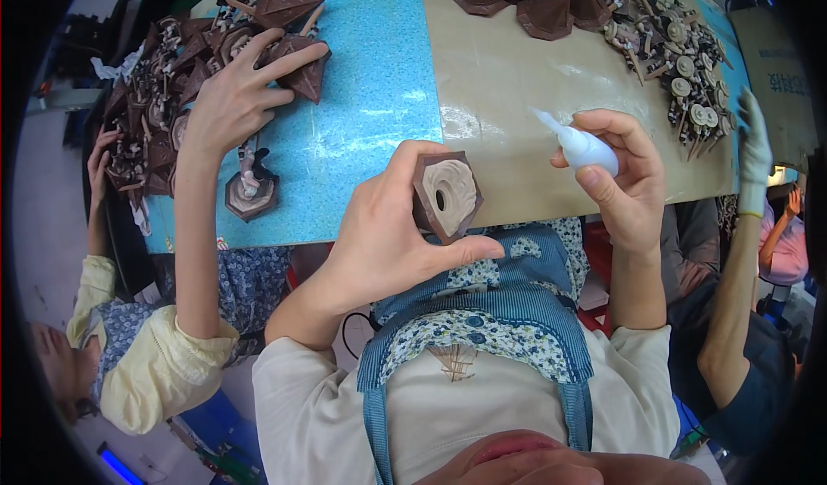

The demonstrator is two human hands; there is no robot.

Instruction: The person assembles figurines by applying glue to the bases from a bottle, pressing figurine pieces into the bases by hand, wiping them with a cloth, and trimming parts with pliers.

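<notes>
My left hand (379, 231) is closed around the side of a brown, many-sided base piece (461, 179). The piece is tilted so that its beige, wavy-textured face and a dark oval hole show. To the right, my right hand (633, 192) grips a small white squeeze bottle (587, 151). Its narrow clear nozzle points up and left, away from the base piece; the two are apart. Both hands are above the table's near edge, in front of my apron.
A co-worker's hand (237, 97) reaches over a pile of brown pieces and figurines (164, 106) on the blue mat (362, 97). One figurine on a base (250, 194) lies nearer. Brown bases (543, 11) and small figure parts (680, 71) fill the far right. A gloved hand (755, 145) is at right.
</notes>
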